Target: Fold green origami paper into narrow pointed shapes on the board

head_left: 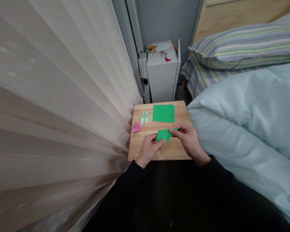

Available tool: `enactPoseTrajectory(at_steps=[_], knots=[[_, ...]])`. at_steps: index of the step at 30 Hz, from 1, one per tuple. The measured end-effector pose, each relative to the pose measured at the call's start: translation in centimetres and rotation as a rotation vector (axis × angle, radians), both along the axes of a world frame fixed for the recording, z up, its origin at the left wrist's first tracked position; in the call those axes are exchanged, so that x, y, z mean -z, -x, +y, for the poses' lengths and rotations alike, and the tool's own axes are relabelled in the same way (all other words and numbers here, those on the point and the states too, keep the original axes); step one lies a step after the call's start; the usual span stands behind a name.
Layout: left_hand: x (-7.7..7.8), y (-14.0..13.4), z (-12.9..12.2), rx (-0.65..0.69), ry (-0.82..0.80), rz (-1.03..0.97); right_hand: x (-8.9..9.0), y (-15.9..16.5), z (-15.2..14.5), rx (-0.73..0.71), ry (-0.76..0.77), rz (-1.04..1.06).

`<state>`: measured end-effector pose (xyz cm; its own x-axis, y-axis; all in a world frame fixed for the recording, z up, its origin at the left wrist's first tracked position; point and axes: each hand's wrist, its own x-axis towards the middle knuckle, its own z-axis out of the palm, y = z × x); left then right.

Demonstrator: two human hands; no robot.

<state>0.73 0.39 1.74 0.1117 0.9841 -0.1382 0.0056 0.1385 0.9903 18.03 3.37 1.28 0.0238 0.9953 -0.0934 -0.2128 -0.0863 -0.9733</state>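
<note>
Pale curtain (pixel 62 96) fills the left, light-blue duvet (pixel 246 135) the right, white cabinet (pixel 161 79) behind the wooden counter (pixel 134 146). Both hands are closed on one piece: left hand (pixel 148 150) pinches its left and near side, thumb on top; right hand (pixel 191 141) pinches its right end, a tip poking out past the fingers. Green sheets (pixel 163 113) lie flat near the far edge. The folded green paper (pixel 162 134) is between the hands, over the near half of the counter; can't tell if it touches the wood. Pale green folded piece (pixel 142 118) sits left of the sheets, pink folded piece (pixel 136 128) just nearer, by the left edge.

Handling, my read: very light, crisp along folds, floppy at single layers, creases or tears easily. Best hold: light thumb-and-finger pinch on layered edges, not mid-panel.
</note>
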Motion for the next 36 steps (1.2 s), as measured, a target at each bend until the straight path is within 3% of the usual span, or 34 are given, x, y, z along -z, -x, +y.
enactPoseTrajectory(at_steps=[3, 9, 18, 24, 28, 33, 36], knots=[[-0.1, -0.6, -0.3, 0.12, 0.039, -0.008, -0.3, 0.1, -0.3, 0.002, -0.052, 0.018], [0.4, -1.0, -0.4, 0.22, 0.077, -0.191, -0.9, 0.6, -1.2, -0.154, -0.088, -0.17], [0.2, -1.0, -0.5, 0.313, 0.105, -0.231, -1.1, 0.2, -0.9, -0.099, -0.147, -0.165], [0.4, -1.0, -0.6, 0.353, 0.241, -0.193, -1.4, 0.0, -1.1, 0.006, -0.239, -0.311], [0.6, -0.8, -0.6, 0.32, 0.306, -0.13, -0.8, 0.1, -0.9, 0.054, -0.219, -0.264], [0.5, -0.6, -0.3, 0.255, 0.205, -0.176, -0.4, 0.2, -0.9, -0.221, -0.154, -0.275], [0.6, -0.5, -0.5, 0.229, 0.121, -0.049, -0.7, 0.3, -1.1, -0.253, -0.186, -0.339]])
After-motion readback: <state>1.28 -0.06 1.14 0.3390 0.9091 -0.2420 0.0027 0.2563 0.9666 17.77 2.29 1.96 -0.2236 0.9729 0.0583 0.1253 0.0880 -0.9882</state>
